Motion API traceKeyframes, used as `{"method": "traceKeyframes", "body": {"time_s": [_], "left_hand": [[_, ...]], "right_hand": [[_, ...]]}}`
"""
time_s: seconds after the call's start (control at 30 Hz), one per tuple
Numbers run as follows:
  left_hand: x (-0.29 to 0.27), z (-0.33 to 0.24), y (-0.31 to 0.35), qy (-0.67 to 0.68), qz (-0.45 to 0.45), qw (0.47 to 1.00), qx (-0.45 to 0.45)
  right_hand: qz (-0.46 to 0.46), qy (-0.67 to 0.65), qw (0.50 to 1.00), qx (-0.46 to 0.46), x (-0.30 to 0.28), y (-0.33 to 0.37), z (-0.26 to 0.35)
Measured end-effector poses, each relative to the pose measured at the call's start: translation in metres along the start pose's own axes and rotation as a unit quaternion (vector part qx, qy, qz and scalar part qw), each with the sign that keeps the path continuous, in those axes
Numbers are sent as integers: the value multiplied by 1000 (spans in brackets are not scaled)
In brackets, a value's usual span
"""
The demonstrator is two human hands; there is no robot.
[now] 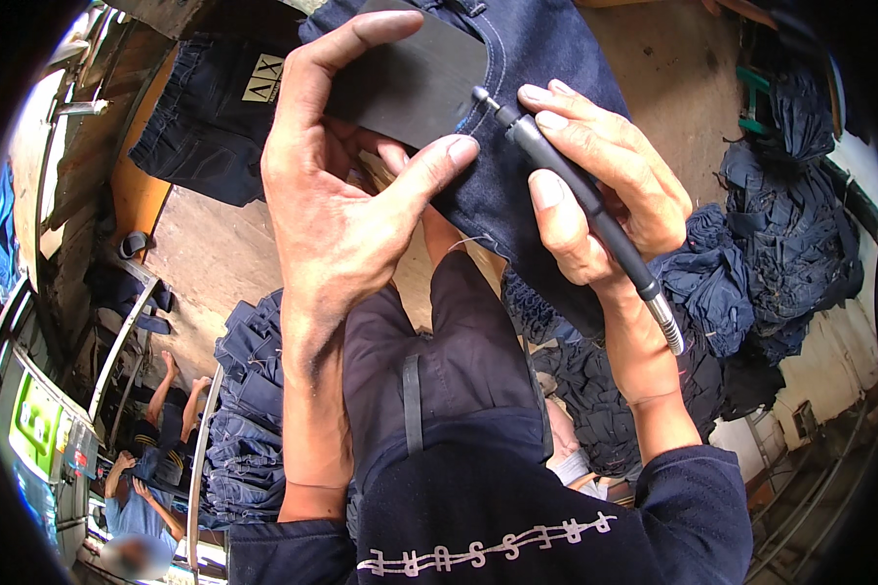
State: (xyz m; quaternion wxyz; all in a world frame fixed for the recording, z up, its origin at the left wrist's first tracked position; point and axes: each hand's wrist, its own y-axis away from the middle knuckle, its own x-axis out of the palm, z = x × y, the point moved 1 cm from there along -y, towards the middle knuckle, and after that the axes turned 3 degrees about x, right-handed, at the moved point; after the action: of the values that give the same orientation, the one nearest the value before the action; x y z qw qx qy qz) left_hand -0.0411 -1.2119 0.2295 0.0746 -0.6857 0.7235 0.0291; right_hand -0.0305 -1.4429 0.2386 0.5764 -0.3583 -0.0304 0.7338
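Note:
My left hand [337, 205] grips a flat black rectangular plate [415, 83], its forefinger along the far edge and its thumb stretched toward the near right corner. The plate lies against dark blue denim trousers [556, 58], beside a curved double seam. In my right hand [615, 175] is a pen-shaped rotary tool [585, 190], held like a pencil, with a metal flexible shaft at its rear. Its small rounded tip rests close to the plate's right edge; whether it touches the cloth I cannot tell. A loose thread hangs from the denim's lower edge.
Folded dark trousers [205, 127] with a pale label lie at the far left. Stacked denim [244, 419] stands beside my left forearm, and heaped dark garments [790, 244] lie on the right. Another person [141, 507] sits at the lower left, near a metal rail.

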Motion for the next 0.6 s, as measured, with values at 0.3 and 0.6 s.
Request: {"method": "traceKeyframes", "body": {"time_s": [0.3,0.6], "left_hand": [[0,-2,2,-5,4,1000,-11],[2,-1,0,-14,-15,1000,4]], "right_hand": [[12,8,1000,-4,-2,-1,2],[-2,-46,999,9,-4,7,0]]}}
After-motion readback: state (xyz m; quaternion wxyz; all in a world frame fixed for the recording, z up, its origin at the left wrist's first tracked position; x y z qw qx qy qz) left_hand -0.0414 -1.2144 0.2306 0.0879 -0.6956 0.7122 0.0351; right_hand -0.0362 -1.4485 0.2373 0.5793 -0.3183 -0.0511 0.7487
